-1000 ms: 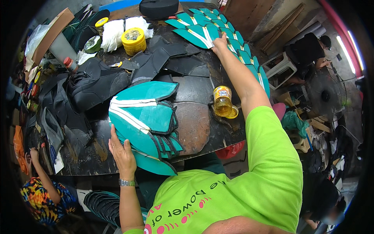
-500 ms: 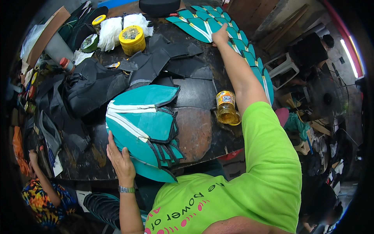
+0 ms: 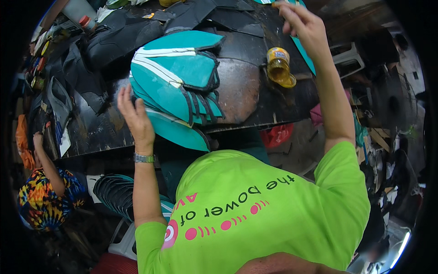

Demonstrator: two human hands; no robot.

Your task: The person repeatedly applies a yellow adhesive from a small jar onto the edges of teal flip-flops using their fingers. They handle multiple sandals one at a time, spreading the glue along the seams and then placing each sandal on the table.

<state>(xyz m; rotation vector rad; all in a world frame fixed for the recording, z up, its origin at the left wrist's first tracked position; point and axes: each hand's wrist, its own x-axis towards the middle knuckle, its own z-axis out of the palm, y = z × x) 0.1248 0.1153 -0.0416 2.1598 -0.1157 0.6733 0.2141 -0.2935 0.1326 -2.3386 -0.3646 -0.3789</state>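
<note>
Left hand (image 3: 135, 116) lies flat and open, fingers spread, on the left edge of the teal shoe-upper stack (image 3: 175, 86), pinning it to the dark worktable (image 3: 246, 98). Right hand (image 3: 303, 25) is up at the far side w/ fingers curled as if pinching sth small; can't tell what, if anything, it's gripping.

Changes vs 1 s ago: right hand has pulled back off the row of teal pieces (image 3: 303, 50) at the far table edge and sits nearer the amber glue jar (image 3: 279, 67). Left hand has slid up along the stack's side. Camera has also tipped down, so stack and jar look closer. My read: 1 piece may have been lifted off the row, heading for the stack, but that's a guess.

Hard to see: most of the teal row is cut off at the top, right fingertips blur, stack's lower layers hang over the table edge behind the green shirt (image 3: 255, 214). Black cut pieces (image 3: 123, 39) merge into 1 dark mass. Another person's arm (image 3: 45, 160) shows lower left.
</note>
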